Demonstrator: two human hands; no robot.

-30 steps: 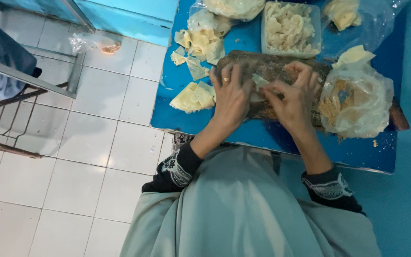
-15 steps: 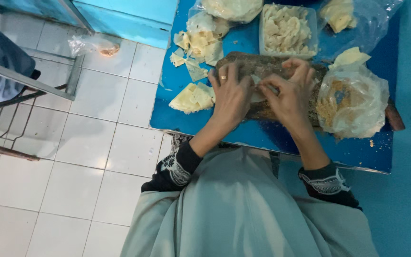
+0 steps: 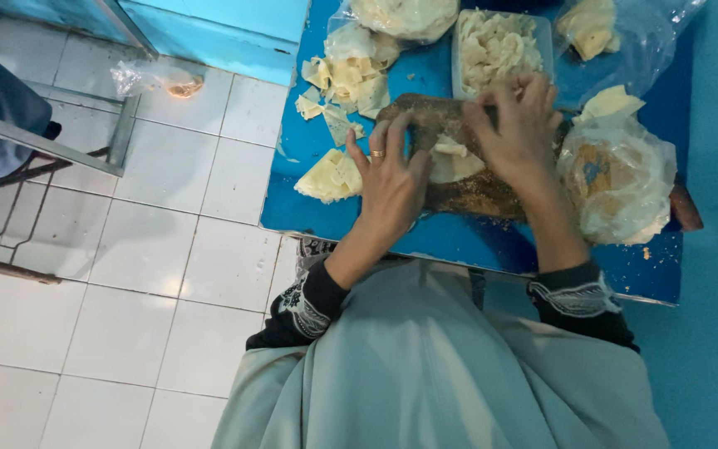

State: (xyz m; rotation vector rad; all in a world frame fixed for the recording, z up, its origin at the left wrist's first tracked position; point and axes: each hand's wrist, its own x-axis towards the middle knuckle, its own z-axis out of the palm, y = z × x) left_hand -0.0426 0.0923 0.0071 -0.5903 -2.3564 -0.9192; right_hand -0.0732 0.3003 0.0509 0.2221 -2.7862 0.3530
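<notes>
The person leans over a blue table [image 3: 351,218] set on a white tiled floor [image 3: 126,274]; both hands work on a brown crumb-strewn board [image 3: 467,193] in the middle of it. The left hand [image 3: 392,179], a ring on one finger, lies with fingers spread and slightly curled, the tips pressing on a pale sheet of dough [image 3: 450,160] that sits on the board between the two hands; the right hand [image 3: 515,133] bends over the sheet's far edge, fingers bunched close together and seeming to pinch or fold it, though the tips are hidden behind the knuckles, so I cannot tell the exact grip.

As to progress, I judge it well underway but not near its end; a clear tub [image 3: 500,50] beyond the board already holds a heap of pale folded pieces, and loose yellowish pieces [image 3: 346,79] lie in a pile at the table's far left, with another small stack [image 3: 328,176] just beside the left hand. A plastic bag [image 3: 618,179] bulging with pale sheets rests against the right forearm, and more bags [image 3: 617,29] sit at the far corner; that looks like a good deal of stock left. A crumpled bag [image 3: 155,79] lies on the floor by a metal frame [image 3: 51,145].
</notes>
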